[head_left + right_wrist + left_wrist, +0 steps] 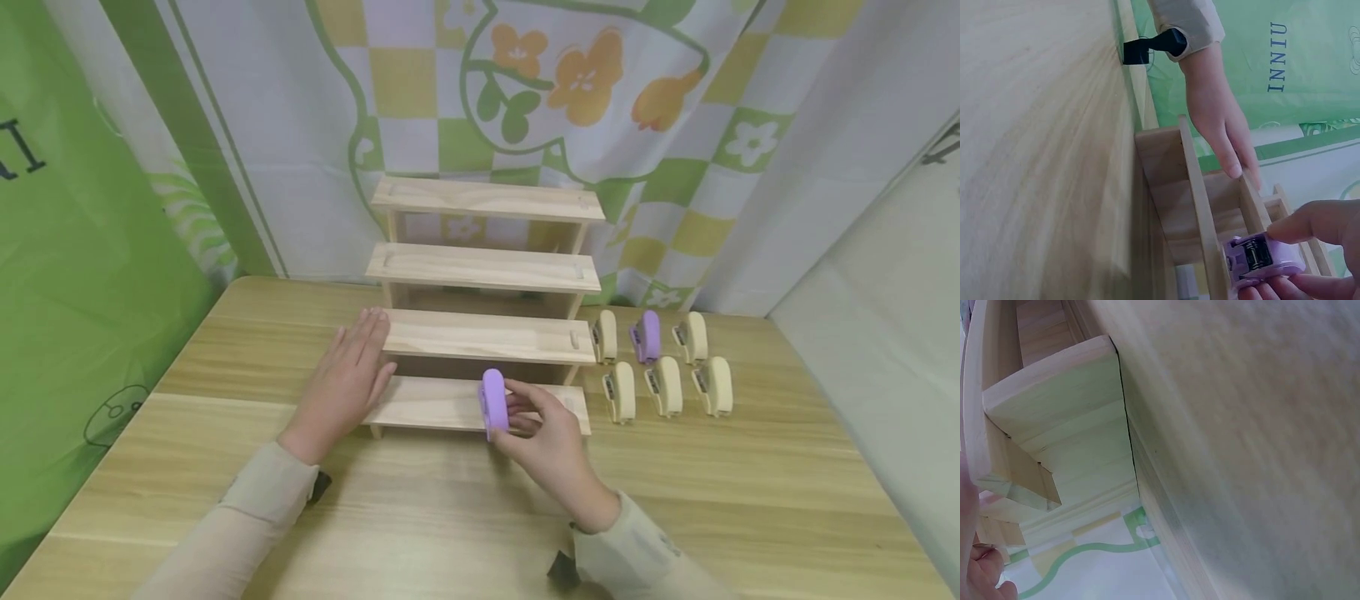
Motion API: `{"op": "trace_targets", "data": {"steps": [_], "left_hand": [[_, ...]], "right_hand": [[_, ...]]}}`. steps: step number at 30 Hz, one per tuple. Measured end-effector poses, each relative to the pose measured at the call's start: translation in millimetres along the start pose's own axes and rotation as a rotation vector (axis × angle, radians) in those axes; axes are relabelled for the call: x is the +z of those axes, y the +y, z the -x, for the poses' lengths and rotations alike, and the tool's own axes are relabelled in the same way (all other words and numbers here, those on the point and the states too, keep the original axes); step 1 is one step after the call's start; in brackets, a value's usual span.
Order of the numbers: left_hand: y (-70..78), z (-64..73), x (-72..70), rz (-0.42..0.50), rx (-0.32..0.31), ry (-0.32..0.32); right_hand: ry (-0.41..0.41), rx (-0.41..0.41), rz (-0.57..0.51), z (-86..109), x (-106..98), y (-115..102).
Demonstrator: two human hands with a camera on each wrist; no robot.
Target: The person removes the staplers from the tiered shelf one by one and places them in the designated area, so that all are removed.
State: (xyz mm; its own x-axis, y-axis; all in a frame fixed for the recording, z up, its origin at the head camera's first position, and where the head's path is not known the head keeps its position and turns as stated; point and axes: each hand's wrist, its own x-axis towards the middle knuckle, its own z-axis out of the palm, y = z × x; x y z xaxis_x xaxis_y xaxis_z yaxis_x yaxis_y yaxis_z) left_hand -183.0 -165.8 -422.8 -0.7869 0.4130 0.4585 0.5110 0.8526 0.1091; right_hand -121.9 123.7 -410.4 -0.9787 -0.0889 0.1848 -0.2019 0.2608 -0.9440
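In the head view a light wooden tiered shelf (487,337) stands on the table. My left hand (341,383) rests with straight fingers on the left end of its second step from the bottom. My right hand (551,446) pinches a purple stapler (493,402) between thumb and fingers, upright over the middle of the lowest step. From the right wrist view, the underside of that stapler (1260,255) shows its dark metal inside, close by a step's edge. The left wrist view catches the shelf's side panel (1060,394) and part of the left hand's fingers (988,575).
Right of the shelf stand two rows of staplers: several cream ones, such as one at the front right (718,387), and a purple one (647,337) in the back row. A patterned curtain (420,92) hangs behind the table (420,517), and green cloth (97,250) at left.
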Motion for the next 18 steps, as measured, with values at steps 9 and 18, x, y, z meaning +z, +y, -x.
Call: {"op": "trace_targets", "data": {"steps": [9, 18], "left_hand": [[0.5, -0.2, 0.0, -0.016, 0.009, 0.013], [-0.2, 0.3, 0.4, -0.023, 0.017, 0.017]], "right_hand": [[-0.022, 0.024, 0.01, 0.8, -25, -2], [-0.001, 0.055, 0.029, 1.8, -57, -5]]}}
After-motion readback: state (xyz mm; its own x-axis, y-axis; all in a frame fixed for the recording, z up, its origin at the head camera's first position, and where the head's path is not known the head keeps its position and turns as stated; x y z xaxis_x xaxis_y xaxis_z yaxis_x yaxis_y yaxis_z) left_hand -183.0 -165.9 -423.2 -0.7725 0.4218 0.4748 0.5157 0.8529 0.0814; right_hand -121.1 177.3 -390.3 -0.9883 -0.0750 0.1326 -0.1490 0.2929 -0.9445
